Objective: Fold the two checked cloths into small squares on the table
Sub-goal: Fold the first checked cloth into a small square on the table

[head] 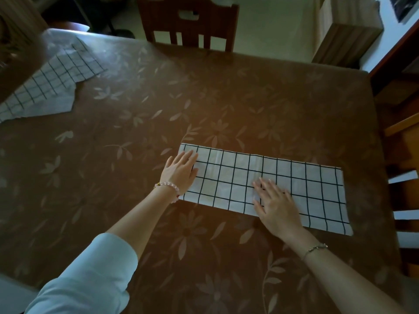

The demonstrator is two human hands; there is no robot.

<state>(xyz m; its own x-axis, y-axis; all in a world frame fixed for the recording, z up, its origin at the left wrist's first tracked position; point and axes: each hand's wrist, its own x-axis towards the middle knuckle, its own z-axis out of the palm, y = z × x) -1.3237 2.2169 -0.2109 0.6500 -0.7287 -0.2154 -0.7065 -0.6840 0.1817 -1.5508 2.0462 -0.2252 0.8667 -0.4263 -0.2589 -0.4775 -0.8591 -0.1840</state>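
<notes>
Pale blue sleeve (86, 279) on left forearm, nearest camera. Right hand (276, 205) flat, fingers straight and slightly spread, pressing near edge of checked cloth strip (294, 177) about mid-length. Left hand (181, 172) flat, fingers straight and together, pressing strip's left end; bead bracelet (167, 186) at wrist. Strip long and narrow, lying flat on brown floral table (158, 109), right of centre. Second checked cloth (52, 82) rumpled, at far left table edge, well apart. Wooden chair (188, 23) beyond far edge.

table (204, 98): brown floral cover | chair (188, 21): dark wood, far side | second chair (403, 177): right edge | cabinet (344, 37): wood, far right | floor (272, 26): pale | light: dim
</notes>
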